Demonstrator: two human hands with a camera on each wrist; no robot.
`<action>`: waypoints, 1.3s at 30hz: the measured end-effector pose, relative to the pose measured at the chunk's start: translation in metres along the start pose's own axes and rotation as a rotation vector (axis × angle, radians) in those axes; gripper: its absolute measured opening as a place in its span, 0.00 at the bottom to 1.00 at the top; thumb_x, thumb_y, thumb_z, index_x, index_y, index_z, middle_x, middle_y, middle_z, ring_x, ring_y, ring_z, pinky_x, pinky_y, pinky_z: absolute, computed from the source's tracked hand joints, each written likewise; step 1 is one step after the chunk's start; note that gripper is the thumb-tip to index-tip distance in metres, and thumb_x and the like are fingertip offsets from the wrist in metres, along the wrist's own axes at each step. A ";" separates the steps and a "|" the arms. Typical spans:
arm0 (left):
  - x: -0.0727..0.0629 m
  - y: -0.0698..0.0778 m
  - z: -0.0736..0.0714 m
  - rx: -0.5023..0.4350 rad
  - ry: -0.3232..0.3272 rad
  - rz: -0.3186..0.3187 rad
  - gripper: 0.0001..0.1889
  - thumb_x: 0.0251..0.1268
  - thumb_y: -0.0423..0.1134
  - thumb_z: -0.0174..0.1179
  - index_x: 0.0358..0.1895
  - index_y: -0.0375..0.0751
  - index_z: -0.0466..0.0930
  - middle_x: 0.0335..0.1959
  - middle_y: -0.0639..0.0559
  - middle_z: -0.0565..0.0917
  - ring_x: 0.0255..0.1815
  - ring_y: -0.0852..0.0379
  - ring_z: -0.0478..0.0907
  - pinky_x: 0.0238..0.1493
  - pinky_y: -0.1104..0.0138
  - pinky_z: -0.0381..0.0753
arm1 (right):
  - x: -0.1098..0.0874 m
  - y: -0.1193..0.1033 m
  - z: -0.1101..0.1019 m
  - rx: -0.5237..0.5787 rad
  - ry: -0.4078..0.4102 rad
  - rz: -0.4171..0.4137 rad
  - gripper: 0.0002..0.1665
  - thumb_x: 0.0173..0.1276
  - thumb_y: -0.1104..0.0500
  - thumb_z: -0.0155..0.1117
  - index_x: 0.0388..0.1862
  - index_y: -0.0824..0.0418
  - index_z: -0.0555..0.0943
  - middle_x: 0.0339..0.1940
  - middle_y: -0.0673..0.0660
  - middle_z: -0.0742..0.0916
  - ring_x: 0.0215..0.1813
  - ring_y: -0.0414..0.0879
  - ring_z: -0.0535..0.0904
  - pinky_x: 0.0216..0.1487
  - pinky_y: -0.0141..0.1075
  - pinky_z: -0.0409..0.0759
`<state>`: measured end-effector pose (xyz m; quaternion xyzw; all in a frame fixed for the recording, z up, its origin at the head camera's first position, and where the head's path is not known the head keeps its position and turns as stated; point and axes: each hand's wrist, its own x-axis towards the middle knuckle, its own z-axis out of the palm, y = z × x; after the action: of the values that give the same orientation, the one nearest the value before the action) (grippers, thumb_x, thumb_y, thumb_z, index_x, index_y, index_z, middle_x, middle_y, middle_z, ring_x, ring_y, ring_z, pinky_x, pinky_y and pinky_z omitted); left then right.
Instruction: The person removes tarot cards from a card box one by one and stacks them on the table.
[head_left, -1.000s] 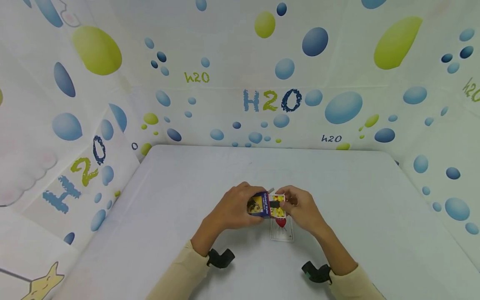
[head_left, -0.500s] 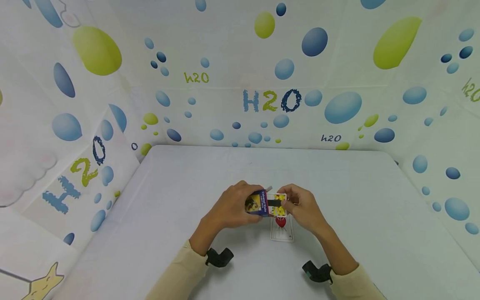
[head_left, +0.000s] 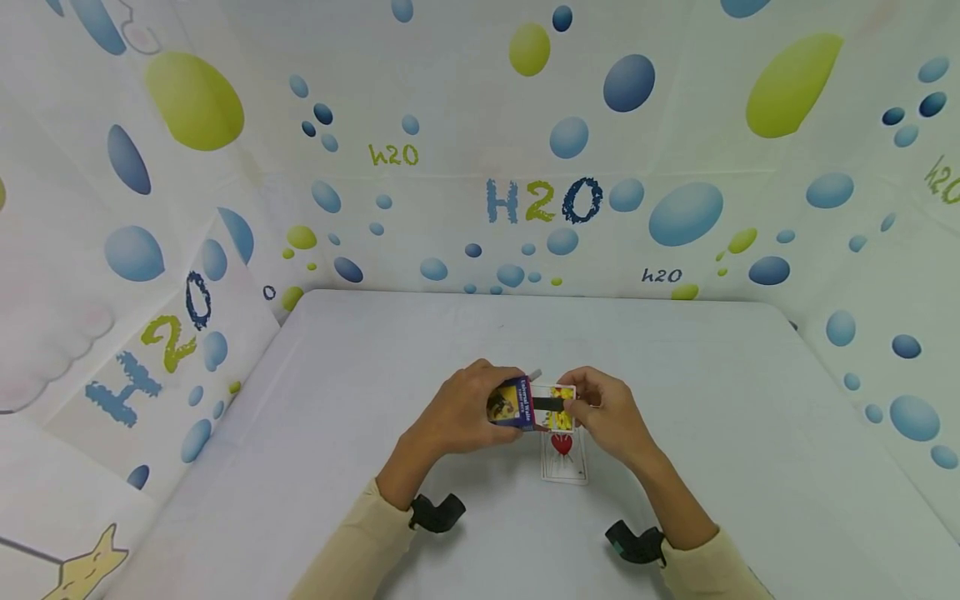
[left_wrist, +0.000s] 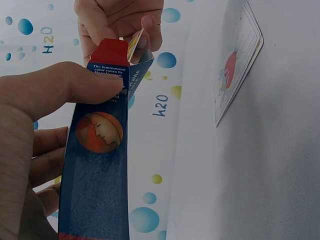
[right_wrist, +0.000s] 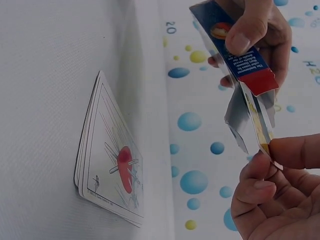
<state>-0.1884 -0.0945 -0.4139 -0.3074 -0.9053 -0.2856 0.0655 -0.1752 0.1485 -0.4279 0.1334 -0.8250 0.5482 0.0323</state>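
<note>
My left hand grips a dark blue tarot card box, thumb along its narrow side. In the head view the box lies sideways, its open end and raised flaps facing right. A red flap sticks out at that end. Thumb and fingers of my right hand pinch the yellow-patterned cards that stick partly out of the box; how many cannot be told. A dark strip crosses their face. Below, on the table, lies a small stack of cards, the top one showing a red heart pierced by swords.
A white cloth covers the table. Behind and at the sides hangs a white backdrop with blue and green drops and H2O lettering. Black wrist cameras, such as the left one, jut inward from both sleeves.
My left hand and the box have shifted slightly left and away from me. More of the cards shows between the box and my right hand. The stack on the table has stayed put.
</note>
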 end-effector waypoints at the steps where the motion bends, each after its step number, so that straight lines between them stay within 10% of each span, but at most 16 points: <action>1: 0.000 0.000 0.000 0.001 0.001 -0.002 0.36 0.47 0.49 0.79 0.64 0.49 0.79 0.45 0.54 0.81 0.42 0.61 0.73 0.41 0.67 0.78 | 0.000 0.000 0.000 0.001 0.002 0.004 0.11 0.69 0.70 0.61 0.49 0.62 0.81 0.32 0.58 0.83 0.33 0.53 0.79 0.35 0.46 0.85; 23: 0.001 0.006 0.006 0.005 -0.043 0.064 0.36 0.49 0.49 0.77 0.65 0.48 0.78 0.49 0.56 0.83 0.46 0.61 0.74 0.46 0.65 0.78 | -0.003 0.000 0.005 -0.094 0.045 -0.056 0.06 0.71 0.57 0.67 0.34 0.56 0.81 0.29 0.52 0.83 0.31 0.48 0.76 0.29 0.32 0.77; 39: 0.001 0.007 0.010 0.032 -0.055 0.080 0.37 0.49 0.50 0.76 0.65 0.48 0.78 0.51 0.56 0.84 0.48 0.60 0.74 0.47 0.65 0.79 | -0.003 0.003 0.009 -0.085 -0.009 -0.128 0.10 0.72 0.64 0.65 0.48 0.61 0.89 0.49 0.57 0.90 0.42 0.47 0.85 0.40 0.33 0.84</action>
<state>-0.1840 -0.0841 -0.4182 -0.3501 -0.8981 -0.2598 0.0570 -0.1718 0.1421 -0.4345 0.1869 -0.8373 0.5091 0.0694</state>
